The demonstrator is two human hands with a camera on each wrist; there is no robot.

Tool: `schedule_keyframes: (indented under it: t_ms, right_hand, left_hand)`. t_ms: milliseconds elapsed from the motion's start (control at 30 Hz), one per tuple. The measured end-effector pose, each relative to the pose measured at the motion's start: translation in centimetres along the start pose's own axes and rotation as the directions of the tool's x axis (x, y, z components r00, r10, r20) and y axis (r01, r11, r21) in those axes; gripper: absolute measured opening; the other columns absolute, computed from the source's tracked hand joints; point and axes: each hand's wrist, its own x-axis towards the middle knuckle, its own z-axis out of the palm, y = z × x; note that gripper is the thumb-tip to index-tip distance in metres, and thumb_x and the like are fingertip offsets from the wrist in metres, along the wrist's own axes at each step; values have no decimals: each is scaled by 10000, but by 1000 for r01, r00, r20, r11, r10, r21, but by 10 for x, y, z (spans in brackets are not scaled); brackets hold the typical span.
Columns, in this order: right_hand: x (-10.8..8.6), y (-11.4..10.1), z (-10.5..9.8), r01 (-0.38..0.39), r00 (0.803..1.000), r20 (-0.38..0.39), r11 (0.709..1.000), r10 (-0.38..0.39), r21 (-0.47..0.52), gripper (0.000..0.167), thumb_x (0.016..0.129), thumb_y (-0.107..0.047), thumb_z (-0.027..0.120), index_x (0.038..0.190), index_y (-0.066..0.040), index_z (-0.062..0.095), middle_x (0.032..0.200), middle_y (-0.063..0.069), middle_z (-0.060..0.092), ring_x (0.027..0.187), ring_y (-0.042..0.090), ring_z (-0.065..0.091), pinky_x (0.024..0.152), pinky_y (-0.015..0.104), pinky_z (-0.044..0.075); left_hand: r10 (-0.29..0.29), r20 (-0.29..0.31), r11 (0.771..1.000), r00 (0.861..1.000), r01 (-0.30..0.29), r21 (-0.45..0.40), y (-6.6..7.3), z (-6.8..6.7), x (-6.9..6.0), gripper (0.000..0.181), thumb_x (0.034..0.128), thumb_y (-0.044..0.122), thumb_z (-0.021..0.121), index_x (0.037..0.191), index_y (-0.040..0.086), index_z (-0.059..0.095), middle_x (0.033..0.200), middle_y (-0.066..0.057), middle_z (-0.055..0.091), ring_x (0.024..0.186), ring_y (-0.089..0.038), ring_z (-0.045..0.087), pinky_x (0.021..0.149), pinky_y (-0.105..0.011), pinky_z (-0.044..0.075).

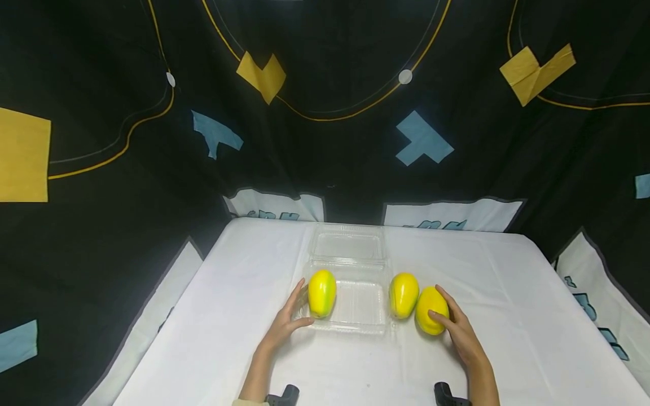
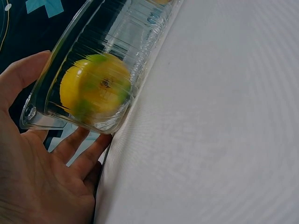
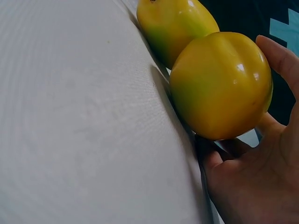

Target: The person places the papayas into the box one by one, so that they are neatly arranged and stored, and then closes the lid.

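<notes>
A clear plastic clamshell container (image 1: 361, 306) lies with its lid (image 1: 348, 246) folded back on the table. One glossy yellow papaya (image 1: 322, 293) with green streaks sits at the left of its base. My left hand (image 1: 281, 328) touches the container's front left corner, fingers spread along the side; the left wrist view shows the papaya (image 2: 96, 88) through the plastic wall. Right of the container, a second papaya (image 1: 404, 295) lies beside a third papaya (image 1: 432, 310). My right hand (image 1: 461, 330) holds that third one from its right side, thumb in front.
A white cloth covers the table (image 1: 508, 316). Black curtain (image 1: 325, 163) with yellow and blue patches hangs behind it. Dark wrist mounts (image 1: 286, 395) show at the bottom edge beside the forearms.
</notes>
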Motion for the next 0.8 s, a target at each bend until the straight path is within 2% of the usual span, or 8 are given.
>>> schedule_keyframes:
  t_ms: [300, 567, 800]
  right_hand:
    - [-1, -1, 0, 15, 1000, -7, 1000, -15, -14, 762, 841, -270, 674, 1469, -164, 254, 1533, 72, 129, 1398, 294, 48, 1093, 562, 49]
    - [-2, 0, -1, 27, 1000, -6, 1000, -27, -16, 763, 835, -260, 683, 1466, -175, 263, 1522, 98, 162, 1387, 336, 92, 1076, 593, 98]
    - [-1, 1, -1, 26, 1000, -6, 1000, -26, -14, 770, 835, -259, 685, 1466, -149, 258, 1531, 100, 123, 1387, 346, 74, 1063, 605, 126]
  left_hand:
    - [7, 10, 1000, 1000, -7, -3, -1, 0, 0, 836, 795, 158, 642, 1486, 143, 172, 1519, -120, 159, 1379, -351, 106, 1013, -676, 54]
    - [3, 20, 1000, 1000, -3, -7, -2, -1, 0, 838, 798, 159, 640, 1488, 150, 164, 1513, -130, 175, 1378, -349, 118, 1015, -674, 49]
    - [6, 22, 1000, 1000, -6, -9, -3, -1, 1, 841, 801, 160, 643, 1489, 148, 158, 1509, -145, 183, 1374, -360, 127, 1006, -688, 47]
